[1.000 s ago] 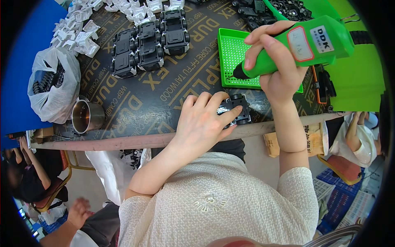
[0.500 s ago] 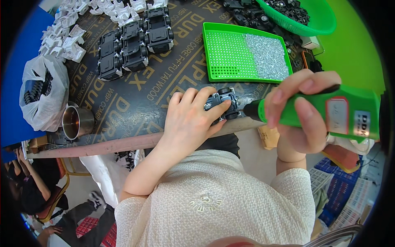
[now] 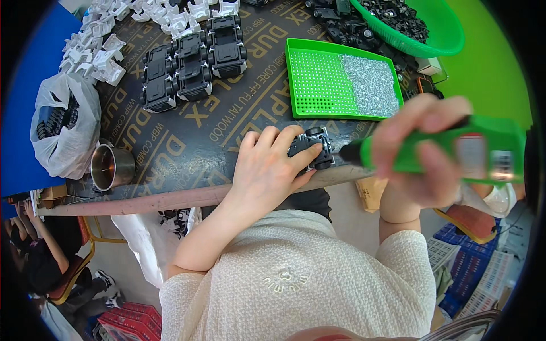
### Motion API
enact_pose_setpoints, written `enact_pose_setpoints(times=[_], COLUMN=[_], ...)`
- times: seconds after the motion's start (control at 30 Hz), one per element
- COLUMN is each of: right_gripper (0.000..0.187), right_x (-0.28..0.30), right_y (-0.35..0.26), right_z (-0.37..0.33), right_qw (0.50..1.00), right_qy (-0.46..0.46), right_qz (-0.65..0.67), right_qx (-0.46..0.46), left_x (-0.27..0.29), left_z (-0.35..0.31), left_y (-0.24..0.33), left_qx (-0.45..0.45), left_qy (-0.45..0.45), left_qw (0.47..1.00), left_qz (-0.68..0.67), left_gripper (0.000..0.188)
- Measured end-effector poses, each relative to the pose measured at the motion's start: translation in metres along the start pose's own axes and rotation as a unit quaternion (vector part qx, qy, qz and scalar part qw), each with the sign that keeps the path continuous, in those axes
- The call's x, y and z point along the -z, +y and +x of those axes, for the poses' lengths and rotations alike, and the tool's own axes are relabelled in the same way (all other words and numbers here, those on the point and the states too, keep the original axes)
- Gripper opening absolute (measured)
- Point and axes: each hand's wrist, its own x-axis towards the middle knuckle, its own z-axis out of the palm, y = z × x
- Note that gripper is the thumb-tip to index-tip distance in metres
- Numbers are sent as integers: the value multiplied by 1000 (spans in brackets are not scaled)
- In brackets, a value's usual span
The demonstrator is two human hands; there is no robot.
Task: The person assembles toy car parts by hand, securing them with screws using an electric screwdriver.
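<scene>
My left hand [image 3: 267, 165] holds a small black toy car [image 3: 321, 160] down near the table's front edge, its fingers over the body and wheels. My right hand [image 3: 418, 150], smeared by motion, is wrapped round a green electric screwdriver [image 3: 443, 150]. The screwdriver lies level, its dark nose pointing left at the car's end. Its tip is close to the car; whether they touch I cannot tell. Just beyond stands a green tray [image 3: 291, 79] with a perforated bed and a heap of small silver screws [image 3: 372, 88] on its right side.
Black toy cars [image 3: 193, 71] stand in rows at the back left, beside a pile of white plastic parts [image 3: 105, 59]. A plastic bag of black parts [image 3: 65, 136] and a metal cup [image 3: 111, 167] sit at the left. At the far right is a green basket [image 3: 449, 28] of dark parts.
The screwdriver has shifted slightly right and blurred, while my left hand keeps hold of the toy car. The whole view has shifted a little. At lower left, another person's legs have moved.
</scene>
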Motion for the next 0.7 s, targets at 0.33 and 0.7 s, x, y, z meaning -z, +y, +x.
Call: enact_pose_setpoints(times=[0.33, 0.7], right_gripper=[14, 12], right_x=[37, 39], right_y=[54, 57], right_z=[37, 34], right_qw=[985, 985], right_qy=[118, 117], right_qz=[-79, -89], right_qx=[96, 86], left_x=[-2, 0], left_z=[0, 3], left_y=[-1, 1], left_qx=[2, 0], left_qy=[8, -3], left_qw=[1000, 1000], left_qz=[6, 3], left_gripper=[39, 34])
